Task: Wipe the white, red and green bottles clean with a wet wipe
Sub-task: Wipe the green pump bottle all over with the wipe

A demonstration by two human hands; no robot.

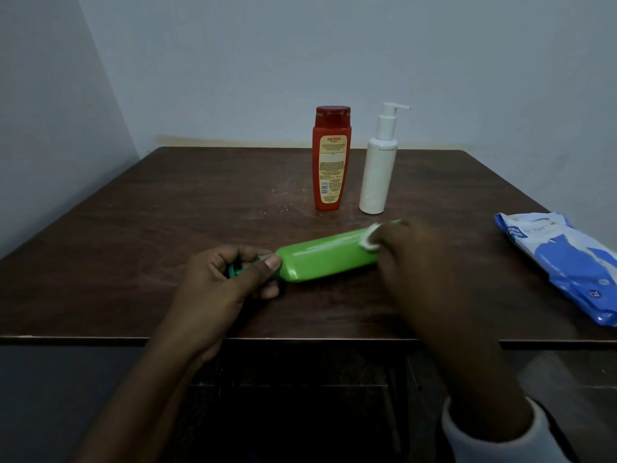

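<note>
Where the left hand [227,279] grips: fingers pinch the green bottle [327,259] by its cap end, bottle sideways, low over the tabletop's [133,212] front.
Right hand [424,262]: holds a wipe [370,239] against the bottle's other end.
Risk: a loose pinch would probably let the bottle twist or slip under the rubbing.
Red bottle [330,162], white bottle [379,172]: upright just behind; a long stroke might topple them.
Pack [564,262]: right edge.
</note>
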